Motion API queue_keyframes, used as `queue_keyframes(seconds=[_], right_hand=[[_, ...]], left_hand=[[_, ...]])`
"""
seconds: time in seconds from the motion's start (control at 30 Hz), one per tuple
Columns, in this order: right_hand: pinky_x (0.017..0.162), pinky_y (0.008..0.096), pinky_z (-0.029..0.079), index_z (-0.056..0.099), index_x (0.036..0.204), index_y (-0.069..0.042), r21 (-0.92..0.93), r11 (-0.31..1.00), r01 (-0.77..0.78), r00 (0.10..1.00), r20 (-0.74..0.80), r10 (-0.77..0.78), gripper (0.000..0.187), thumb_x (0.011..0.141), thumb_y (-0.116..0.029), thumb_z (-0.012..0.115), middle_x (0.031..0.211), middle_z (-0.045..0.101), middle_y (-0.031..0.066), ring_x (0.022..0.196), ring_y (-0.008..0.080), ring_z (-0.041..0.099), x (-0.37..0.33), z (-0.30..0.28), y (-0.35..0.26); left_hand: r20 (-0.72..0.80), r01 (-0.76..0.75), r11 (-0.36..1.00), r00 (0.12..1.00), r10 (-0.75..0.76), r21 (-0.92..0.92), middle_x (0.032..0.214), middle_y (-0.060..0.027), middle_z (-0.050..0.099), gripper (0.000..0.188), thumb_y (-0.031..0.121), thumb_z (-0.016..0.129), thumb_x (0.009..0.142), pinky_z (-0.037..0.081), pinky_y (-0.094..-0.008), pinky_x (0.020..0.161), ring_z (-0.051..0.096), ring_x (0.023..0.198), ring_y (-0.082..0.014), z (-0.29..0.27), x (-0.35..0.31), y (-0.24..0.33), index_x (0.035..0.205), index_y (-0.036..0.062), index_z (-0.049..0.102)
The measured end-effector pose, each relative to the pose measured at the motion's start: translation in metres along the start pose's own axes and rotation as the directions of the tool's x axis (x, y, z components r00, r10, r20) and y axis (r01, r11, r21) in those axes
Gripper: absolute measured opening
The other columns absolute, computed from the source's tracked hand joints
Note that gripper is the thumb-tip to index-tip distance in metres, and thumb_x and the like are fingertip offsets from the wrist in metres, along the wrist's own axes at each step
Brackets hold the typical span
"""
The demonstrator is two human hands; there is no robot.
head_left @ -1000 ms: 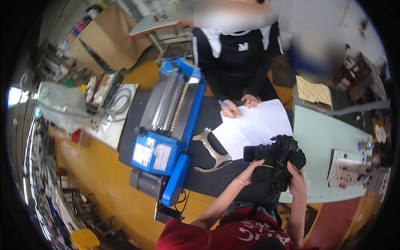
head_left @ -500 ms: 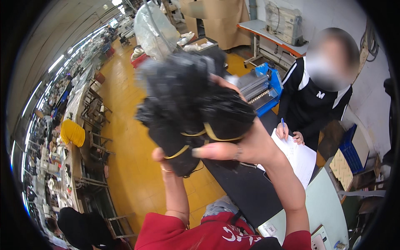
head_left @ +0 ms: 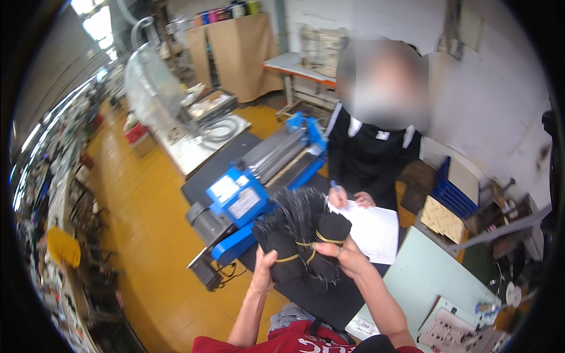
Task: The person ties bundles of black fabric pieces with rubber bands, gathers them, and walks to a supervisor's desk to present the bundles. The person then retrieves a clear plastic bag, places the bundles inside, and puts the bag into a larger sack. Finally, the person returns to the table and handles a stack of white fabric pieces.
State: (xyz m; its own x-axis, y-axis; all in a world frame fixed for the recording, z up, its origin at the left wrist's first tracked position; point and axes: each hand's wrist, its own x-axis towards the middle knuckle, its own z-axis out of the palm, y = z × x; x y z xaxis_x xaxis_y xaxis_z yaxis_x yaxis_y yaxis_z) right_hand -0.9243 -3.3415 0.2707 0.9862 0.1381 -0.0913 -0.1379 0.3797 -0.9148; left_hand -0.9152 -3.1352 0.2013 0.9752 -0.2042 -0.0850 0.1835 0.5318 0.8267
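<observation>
Between my two hands are several black bundles (head_left: 299,250) of thin strips or fabric, tied with yellow bands and frayed at the upper ends. My left hand (head_left: 265,269) grips the left side of them, thumb on top. On the right side, my right hand (head_left: 346,254) closes round the bundles with its thumb across the front near a yellow band. The bundles hang over a black tabletop (head_left: 321,300), and I cannot make out whether they touch it. The undersides of my fingers are hidden behind the bundles.
Just beyond the bundles stands a blue roller machine (head_left: 268,176) with a motor. Across the table a person (head_left: 374,156) in black writes with a blue pen on white paper (head_left: 374,229). A pale green sewing-machine table (head_left: 421,276) lies at the right; a yellow floor (head_left: 141,217) stretches left.
The bundles have come down and closer to my body, held in both hands. My view has turned right, so the blue machine now shows fully. The person still writes.
</observation>
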Motion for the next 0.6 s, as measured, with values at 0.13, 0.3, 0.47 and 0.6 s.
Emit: queue_keyframes(seconds=[0.13,0.3,0.47,0.6], right_hand=[[0.099,0.0350,0.044,0.033,0.135,0.000,0.295,0.946,-0.135,0.904,-0.355,0.240,0.077,0.075,-0.014,0.079,0.126,0.052,0.0119,0.116,0.0217,0.052,-0.059,-0.062,0.052],[0.096,0.0376,0.048,0.039,0.134,-0.001,0.435,0.900,0.034,0.801,-0.550,0.235,0.065,0.079,-0.010,0.074,0.121,0.058,0.0105,0.111,0.0215,0.057,-0.111,-0.092,0.078],[0.093,0.0373,0.050,0.053,0.125,0.000,0.426,0.893,0.141,0.803,-0.577,0.149,0.048,0.082,-0.012,0.069,0.118,0.062,0.0102,0.106,0.0219,0.061,-0.122,-0.096,0.084],[0.095,0.0366,0.048,0.052,0.127,0.001,0.472,0.870,0.141,0.781,-0.594,0.195,0.051,0.082,-0.013,0.069,0.119,0.061,0.0108,0.108,0.0226,0.060,-0.125,-0.095,0.091]], left_hand=[[0.125,0.331,0.936,0.930,-0.345,0.118,0.134,-0.0157,0.045,0.082,0.025,0.069,0.083,0.045,-0.0361,0.098,0.051,0.119,-0.0249,0.023,0.003,-0.047,0.146,0.0033,0.021],[0.338,0.376,0.886,0.825,-0.453,0.270,0.141,-0.0175,0.038,0.085,0.031,0.068,0.089,0.039,-0.0346,0.104,0.044,0.126,-0.0243,0.040,0.009,-0.079,0.148,0.0005,0.015],[0.440,0.359,0.844,0.733,-0.520,0.400,0.148,-0.0148,0.029,0.095,0.046,0.064,0.087,0.029,-0.0344,0.111,0.031,0.135,-0.0225,0.036,0.025,-0.090,0.150,0.0009,0.008],[0.481,0.383,0.822,0.674,-0.561,0.422,0.152,-0.0114,0.021,0.110,0.067,0.059,0.079,0.025,-0.0354,0.113,0.025,0.138,-0.0209,0.027,0.029,-0.095,0.151,0.0048,0.004]])
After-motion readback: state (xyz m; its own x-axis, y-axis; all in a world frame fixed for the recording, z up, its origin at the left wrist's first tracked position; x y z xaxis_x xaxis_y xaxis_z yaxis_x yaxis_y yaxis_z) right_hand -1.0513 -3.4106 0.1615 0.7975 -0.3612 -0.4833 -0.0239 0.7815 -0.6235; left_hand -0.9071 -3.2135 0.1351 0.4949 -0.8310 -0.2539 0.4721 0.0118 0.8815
